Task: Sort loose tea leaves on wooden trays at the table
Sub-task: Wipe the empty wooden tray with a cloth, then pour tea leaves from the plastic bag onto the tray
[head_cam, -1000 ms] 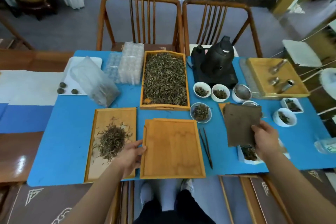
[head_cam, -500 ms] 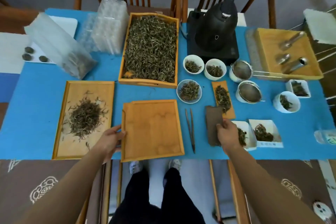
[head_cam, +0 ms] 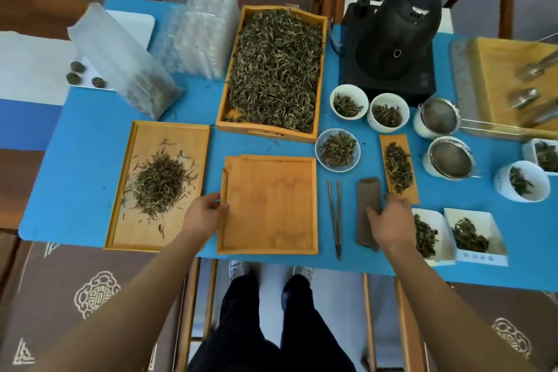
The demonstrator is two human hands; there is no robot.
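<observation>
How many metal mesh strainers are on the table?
2. Both at right, on white cups: the far strainer beside the black kettle base, the near strainer just in front. None seem hidden.

An empty tray (head_cam: 271,205) is set between a tray with a leaf pile (head_cam: 160,184) at left and tongs (head_cam: 335,217) at right, a full box (head_cam: 273,69) behind.

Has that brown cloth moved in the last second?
Yes. The cloth, earlier held up over the narrow tea tray, has come down toward the person and now lies flat on the mat beside the tweezers, under the right hand.
</observation>
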